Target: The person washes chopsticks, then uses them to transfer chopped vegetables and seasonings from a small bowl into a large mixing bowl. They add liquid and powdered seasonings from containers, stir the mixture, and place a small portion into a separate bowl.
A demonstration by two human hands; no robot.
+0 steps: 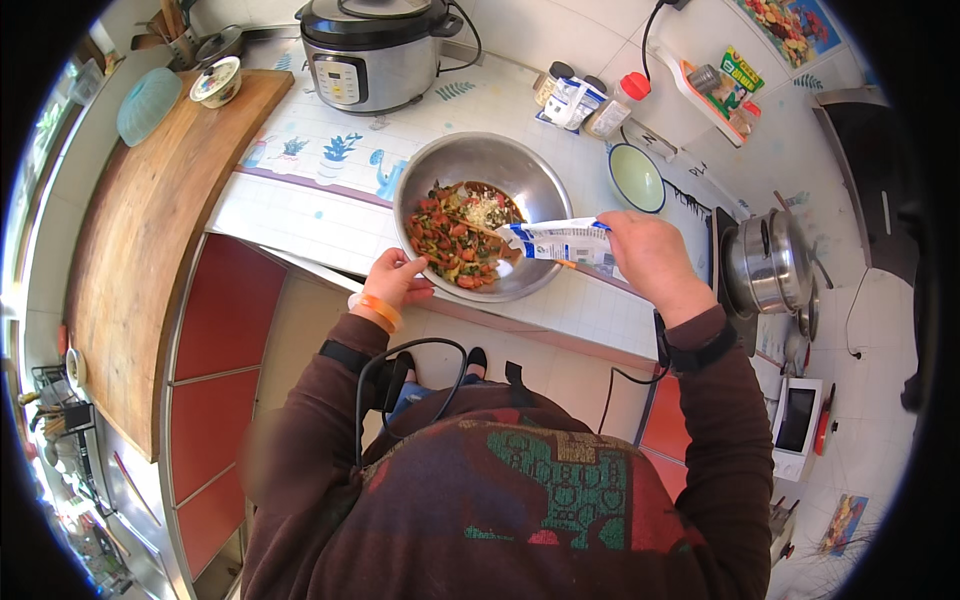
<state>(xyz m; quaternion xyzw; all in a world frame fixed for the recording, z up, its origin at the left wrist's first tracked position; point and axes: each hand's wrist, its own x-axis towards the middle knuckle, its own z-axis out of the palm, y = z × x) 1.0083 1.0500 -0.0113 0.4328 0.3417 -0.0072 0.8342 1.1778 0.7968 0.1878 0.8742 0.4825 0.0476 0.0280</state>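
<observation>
A wide stainless steel mixing bowl stands near the counter's front edge. Inside lies a chopped, reddish-orange and green food mixture with dark liquid and a heap of pale minced bits. My left hand grips the bowl's near left rim between thumb and fingers. In my right hand is a white and blue plastic packet, tilted over the bowl's right side with its mouth towards the food. A wooden stick-like utensil shows partly beneath the packet; the rest is hidden.
An electric pressure cooker stands behind the bowl. Seasoning jars, including a red-capped one, and another packet line the wall. A green enamel bowl sits right, before a steel pot. A wooden board covers the left counter.
</observation>
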